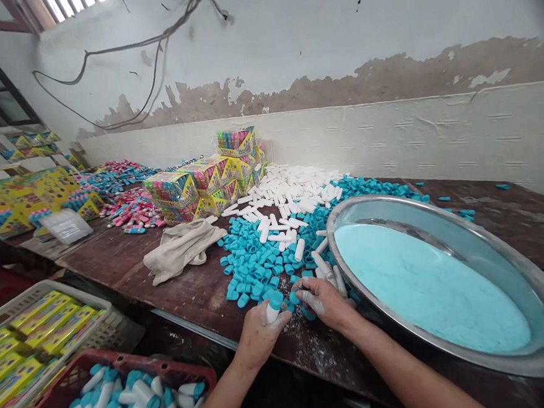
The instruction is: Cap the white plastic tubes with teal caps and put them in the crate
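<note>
My left grip (260,333) holds a capped bottle (273,308) above the tabletop's (199,296) near edge; beside it, my right grip (326,301) pinches a cap (294,297), left of the basin (471,247).

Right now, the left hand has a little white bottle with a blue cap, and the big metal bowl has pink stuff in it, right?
Not quite: the stuff in the big metal bowl is light blue, not pink, as the head view shows. The left hand does have a little white bottle with a blue cap.
</note>
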Demonstrator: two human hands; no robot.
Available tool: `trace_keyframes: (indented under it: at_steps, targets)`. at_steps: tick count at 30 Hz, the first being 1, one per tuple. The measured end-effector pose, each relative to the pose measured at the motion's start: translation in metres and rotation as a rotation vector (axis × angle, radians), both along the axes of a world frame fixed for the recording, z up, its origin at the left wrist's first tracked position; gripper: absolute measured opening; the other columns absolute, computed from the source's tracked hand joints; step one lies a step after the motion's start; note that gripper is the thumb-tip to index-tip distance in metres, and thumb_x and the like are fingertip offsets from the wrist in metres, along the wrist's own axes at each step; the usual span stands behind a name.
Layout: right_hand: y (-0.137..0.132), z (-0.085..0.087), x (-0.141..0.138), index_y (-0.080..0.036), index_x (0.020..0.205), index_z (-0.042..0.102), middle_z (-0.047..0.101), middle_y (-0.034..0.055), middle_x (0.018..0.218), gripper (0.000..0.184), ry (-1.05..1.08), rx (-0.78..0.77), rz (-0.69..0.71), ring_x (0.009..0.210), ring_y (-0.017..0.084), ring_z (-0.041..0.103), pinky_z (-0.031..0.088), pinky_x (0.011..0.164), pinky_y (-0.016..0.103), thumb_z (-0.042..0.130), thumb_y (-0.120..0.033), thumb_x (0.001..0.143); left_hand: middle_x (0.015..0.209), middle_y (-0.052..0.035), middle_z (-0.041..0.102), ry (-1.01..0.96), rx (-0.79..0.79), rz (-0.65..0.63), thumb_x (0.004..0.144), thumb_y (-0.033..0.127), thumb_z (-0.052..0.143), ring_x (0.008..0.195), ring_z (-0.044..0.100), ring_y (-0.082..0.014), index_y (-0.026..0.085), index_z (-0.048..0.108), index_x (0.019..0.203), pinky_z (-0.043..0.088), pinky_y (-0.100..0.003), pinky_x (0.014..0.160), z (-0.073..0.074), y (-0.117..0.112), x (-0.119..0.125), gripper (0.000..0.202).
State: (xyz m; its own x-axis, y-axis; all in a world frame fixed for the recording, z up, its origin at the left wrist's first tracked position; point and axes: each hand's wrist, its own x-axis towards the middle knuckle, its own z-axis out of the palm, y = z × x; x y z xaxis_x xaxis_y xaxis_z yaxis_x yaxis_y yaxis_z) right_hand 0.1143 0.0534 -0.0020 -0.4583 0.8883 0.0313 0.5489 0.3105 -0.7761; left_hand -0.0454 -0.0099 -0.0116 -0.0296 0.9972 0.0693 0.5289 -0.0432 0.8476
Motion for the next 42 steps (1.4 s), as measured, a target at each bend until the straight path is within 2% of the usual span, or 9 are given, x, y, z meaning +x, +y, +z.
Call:
trace_keyframes:
  at_steps: [4,8,11,15,18,28,35,38,42]
  targets:
    - [-0.025,-0.004,0.006,-0.017,0.088,0.052,0.053,-0.0027,0.06,0.013,0.178,-0.136,0.019,0.052,0.012,0.053,0.043,0.049,0.022,0.04,-0.017,0.082,0.063,0.0009,0.057,0.008,0.028,-0.047,0.077,0.037,0.054,0.062,0.05,-0.0131,0.014,0.059,0.07,0.037,-0.022,0.059,-0.001,0.0,0.011,0.025]
    - [-0.033,-0.001,0.025,-0.018,0.076,0.058,0.059,0.0008,0.074,0.008,0.106,0.057,0.168,0.071,0.016,0.055,0.042,0.065,0.026,0.051,-0.014,0.074,0.06,0.0025,0.053,0.001,0.013,-0.215,0.076,0.038,0.056,0.059,0.046,-0.0114,0.015,0.057,0.064,0.033,-0.021,0.055,0.001,-0.003,0.017,0.027]
    - [-0.039,0.006,0.038,-0.018,0.069,0.055,0.057,0.0013,0.071,0.002,0.069,0.097,0.125,0.07,0.017,0.054,0.041,0.065,0.028,0.055,-0.017,0.072,0.06,0.0025,0.054,0.088,0.01,-0.231,0.076,0.037,0.058,0.058,0.047,-0.0113,0.015,0.056,0.064,0.032,-0.021,0.055,0.006,-0.006,0.018,0.025]
    - [-0.058,0.013,0.047,-0.019,0.079,0.049,0.052,-0.0026,0.056,0.016,0.348,-0.177,-0.089,0.051,0.015,0.052,0.042,0.052,0.027,0.05,-0.035,0.079,0.063,0.0015,0.059,0.308,-0.022,-0.217,0.078,0.032,0.057,0.06,0.052,-0.0125,0.017,0.057,0.068,0.032,-0.021,0.056,0.009,-0.012,0.014,0.018]
    - [-0.074,0.014,0.048,-0.019,0.081,0.047,0.056,-0.0023,0.056,0.023,0.531,-0.281,-0.106,0.051,0.014,0.053,0.044,0.054,0.026,0.05,-0.042,0.081,0.066,0.0005,0.062,0.448,-0.036,-0.247,0.079,0.032,0.056,0.062,0.055,-0.0136,0.018,0.058,0.07,0.032,-0.021,0.056,0.007,-0.019,0.013,0.017]
    - [-0.079,0.019,0.051,-0.017,0.069,0.051,0.05,-0.0044,0.051,0.017,0.39,-0.402,0.035,0.039,0.008,0.045,0.033,0.039,0.019,0.053,-0.033,0.075,0.075,-0.0063,0.068,0.712,-0.061,-0.468,0.08,0.034,0.05,0.07,0.063,-0.0215,0.019,0.06,0.08,0.038,-0.025,0.057,0.011,-0.021,0.028,0.019]
    - [-0.076,0.005,0.04,-0.017,0.067,0.049,0.05,-0.0043,0.05,0.009,0.363,-0.342,-0.03,0.036,0.007,0.041,0.029,0.036,0.018,0.048,-0.024,0.072,0.079,-0.0089,0.068,0.718,-0.107,-0.425,0.079,0.028,0.047,0.074,0.064,-0.0226,0.018,0.06,0.082,0.04,-0.026,0.059,0.008,-0.02,0.043,0.017]
    - [-0.081,0.0,0.041,-0.016,0.082,0.057,0.056,-0.0023,0.058,0.014,0.303,-0.28,-0.005,0.042,0.009,0.048,0.038,0.04,0.019,0.049,-0.024,0.073,0.077,-0.0055,0.068,0.646,-0.169,-0.342,0.079,0.037,0.051,0.071,0.063,-0.02,0.019,0.059,0.079,0.039,-0.023,0.058,0.01,-0.031,0.017,0.02]
    - [-0.082,-0.006,0.077,-0.017,0.11,0.057,0.067,0.0038,0.081,0.037,0.192,-0.05,-0.176,0.068,0.016,0.064,0.052,0.058,0.022,0.054,-0.035,0.077,0.077,-0.0024,0.068,0.671,-0.348,-0.105,0.078,0.036,0.05,0.074,0.063,-0.0179,0.021,0.059,0.078,0.041,-0.022,0.063,0.007,-0.07,-0.077,0.018]
